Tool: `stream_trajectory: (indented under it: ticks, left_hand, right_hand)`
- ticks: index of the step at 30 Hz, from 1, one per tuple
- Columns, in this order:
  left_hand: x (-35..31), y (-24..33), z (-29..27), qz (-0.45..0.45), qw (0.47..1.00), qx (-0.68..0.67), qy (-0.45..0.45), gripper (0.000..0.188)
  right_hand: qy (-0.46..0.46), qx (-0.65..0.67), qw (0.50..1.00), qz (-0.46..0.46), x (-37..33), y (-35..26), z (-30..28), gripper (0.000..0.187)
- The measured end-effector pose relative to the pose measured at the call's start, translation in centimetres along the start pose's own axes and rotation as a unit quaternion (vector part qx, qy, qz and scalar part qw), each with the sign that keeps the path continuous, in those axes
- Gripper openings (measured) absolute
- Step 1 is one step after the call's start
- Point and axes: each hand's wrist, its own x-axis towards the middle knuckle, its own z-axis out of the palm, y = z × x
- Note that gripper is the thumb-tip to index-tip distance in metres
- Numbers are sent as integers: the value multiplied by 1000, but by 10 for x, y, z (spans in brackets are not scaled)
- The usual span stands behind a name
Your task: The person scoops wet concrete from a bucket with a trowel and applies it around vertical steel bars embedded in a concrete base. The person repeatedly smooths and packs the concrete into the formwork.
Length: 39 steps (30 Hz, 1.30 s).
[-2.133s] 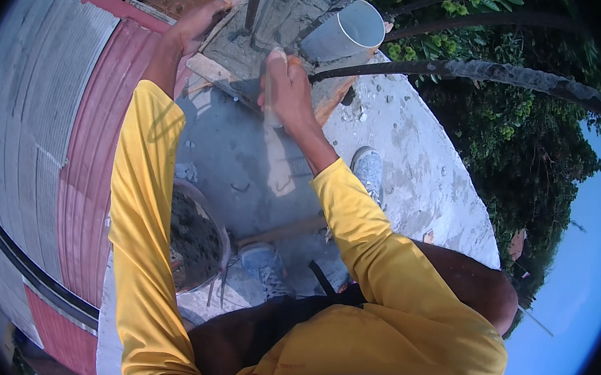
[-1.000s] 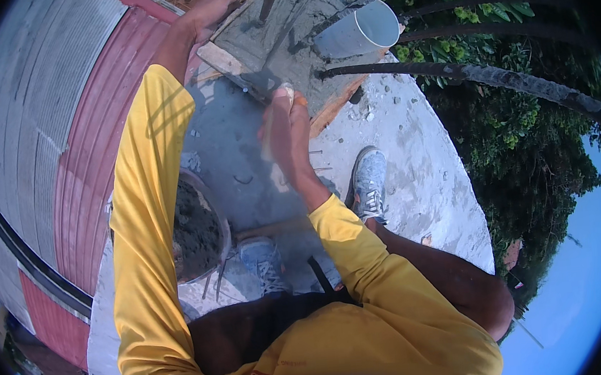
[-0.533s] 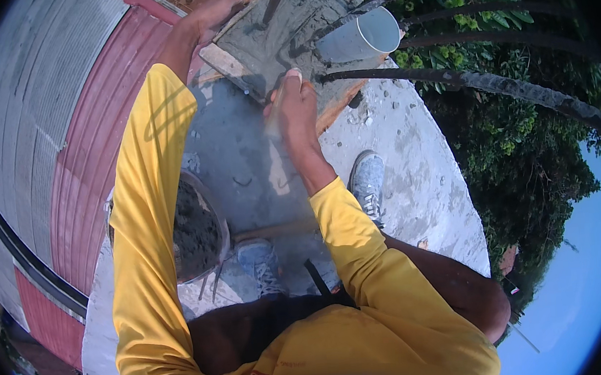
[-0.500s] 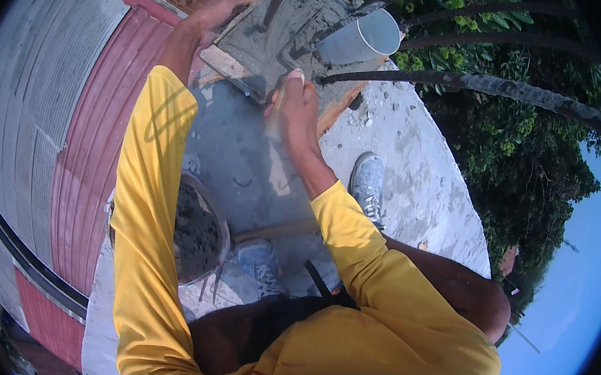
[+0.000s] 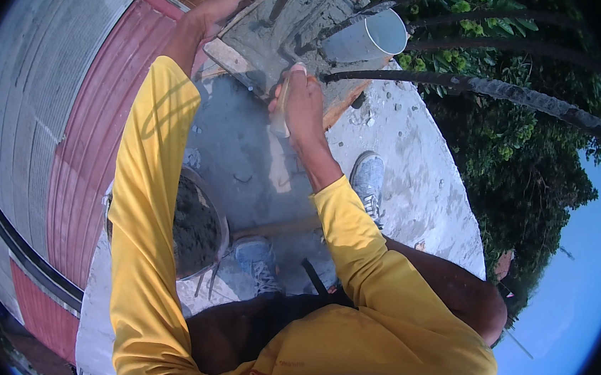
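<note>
My right hand [image 5: 302,105] is closed around the pale wooden handle [image 5: 278,118] of a trowel. The trowel's bent metal neck [image 5: 287,51] reaches over wet grey mortar [image 5: 309,4]; its blade cannot be told apart from the mortar. Boards [image 5: 236,61] frame this mortar, and dark steel bars [image 5: 463,84] rise out of it. Along the left outer side of the frame lies my left hand [image 5: 224,10], fingers stretched out against the board, with no tool in it. A white plastic bucket [image 5: 352,44] lies tipped on the mortar's right side, its mouth turned rightward.
A tub of grey mortar [image 5: 195,229] stands left of my feet. My shoes [image 5: 368,181] are on a pale concrete slab [image 5: 411,149], whose right edge drops off toward trees [image 5: 526,146]. Corrugated roofing [image 5: 92,177] lies beyond its left side. A stick [image 5: 282,227] lies between the shoes.
My right hand and the trowel have shifted slightly, the handle now more upright. My left hand stays at the board. The whole view has shifted a little.
</note>
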Motion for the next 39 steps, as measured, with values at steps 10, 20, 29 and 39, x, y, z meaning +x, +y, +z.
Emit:
stream_trajectory:
  ticks: [10,20,29,39]
  left_hand:
    - [12,-8,-10,-6,999,5,-36,50]
    - [21,-12,-17,44,998,48,-11,53]
    - [6,-7,-26,51,988,11,-143,53]
    - [-13,-19,-34,55,990,-63,-112,54]
  right_hand:
    - [-43,-85,995,12,-23,8,-9,45]
    - [-67,-87,994,16,11,-8,-14,41]
    - [-60,-76,995,27,-42,14,-22,42]
    - [-95,-155,978,-102,-46,23,17,41]
